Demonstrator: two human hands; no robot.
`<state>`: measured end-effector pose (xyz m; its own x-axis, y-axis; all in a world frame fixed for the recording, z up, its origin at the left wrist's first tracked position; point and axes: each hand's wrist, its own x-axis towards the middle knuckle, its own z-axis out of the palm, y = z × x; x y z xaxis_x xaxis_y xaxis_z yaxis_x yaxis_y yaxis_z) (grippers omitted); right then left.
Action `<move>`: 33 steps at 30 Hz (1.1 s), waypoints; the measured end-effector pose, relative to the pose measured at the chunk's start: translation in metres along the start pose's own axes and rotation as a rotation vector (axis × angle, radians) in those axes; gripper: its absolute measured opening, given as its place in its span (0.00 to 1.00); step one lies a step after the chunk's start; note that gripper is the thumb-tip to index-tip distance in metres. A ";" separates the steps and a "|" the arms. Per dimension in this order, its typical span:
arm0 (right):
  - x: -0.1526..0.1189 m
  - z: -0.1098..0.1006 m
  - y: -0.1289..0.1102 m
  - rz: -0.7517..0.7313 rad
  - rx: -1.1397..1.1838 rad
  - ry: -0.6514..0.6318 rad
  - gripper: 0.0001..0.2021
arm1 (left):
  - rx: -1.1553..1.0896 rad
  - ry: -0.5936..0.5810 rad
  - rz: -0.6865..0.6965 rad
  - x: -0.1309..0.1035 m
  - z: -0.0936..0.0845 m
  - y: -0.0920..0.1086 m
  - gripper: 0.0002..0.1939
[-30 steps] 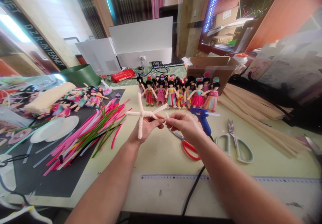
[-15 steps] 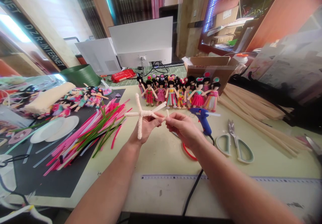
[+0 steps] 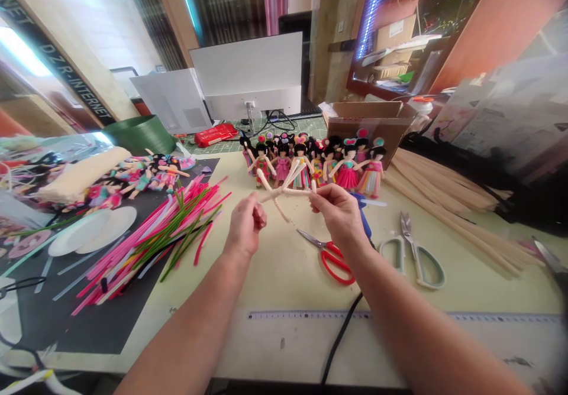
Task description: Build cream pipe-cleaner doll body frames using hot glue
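Observation:
A cream fuzzy stick figure (image 3: 280,192) with several thin limbs is held up above the table. My right hand (image 3: 338,213) pinches the bent end of one limb on its right side. My left hand (image 3: 247,220) is closed at the figure's left, its fingers curled; a limb end reaches toward its fingertips, and whether they grip it is unclear. Red-handled scissors (image 3: 333,259) lie below and between the hands. Behind the figure stands a group of small dolls (image 3: 302,164) in colourful skirts. A blue glue gun (image 3: 365,217) is partly hidden behind my right hand.
Pink and green fuzzy stems (image 3: 164,229) lie at left beside white plates (image 3: 109,229). Green-handled scissors (image 3: 412,247) and cream strips (image 3: 461,211) are at right. A ruler (image 3: 306,314) crosses the front, with a black cable over it. A cardboard box (image 3: 368,114) stands behind.
The figure has turned and shifted right, and its right limb end now sits in my right hand. My hands have moved apart, uncovering the red-handled scissors.

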<state>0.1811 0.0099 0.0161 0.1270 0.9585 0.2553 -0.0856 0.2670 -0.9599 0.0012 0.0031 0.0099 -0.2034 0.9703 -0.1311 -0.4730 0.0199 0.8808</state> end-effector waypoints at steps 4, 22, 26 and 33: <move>-0.008 0.005 0.002 -0.113 -0.130 -0.082 0.06 | 0.111 -0.247 -0.213 -0.015 0.010 -0.004 0.21; -0.021 0.016 -0.006 -0.200 -0.257 -0.154 0.08 | -0.149 -0.261 -0.215 -0.014 0.012 -0.008 0.11; -0.019 0.015 -0.006 -0.075 -0.173 -0.193 0.09 | -0.086 -0.266 -0.109 -0.013 0.013 -0.007 0.09; -0.016 0.016 -0.008 0.210 0.077 -0.239 0.12 | 0.074 -0.285 0.083 -0.012 0.011 -0.008 0.08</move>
<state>0.1637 -0.0058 0.0212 -0.1364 0.9873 0.0817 -0.1613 0.0593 -0.9851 0.0166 -0.0061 0.0095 0.0147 0.9977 0.0662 -0.3987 -0.0549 0.9155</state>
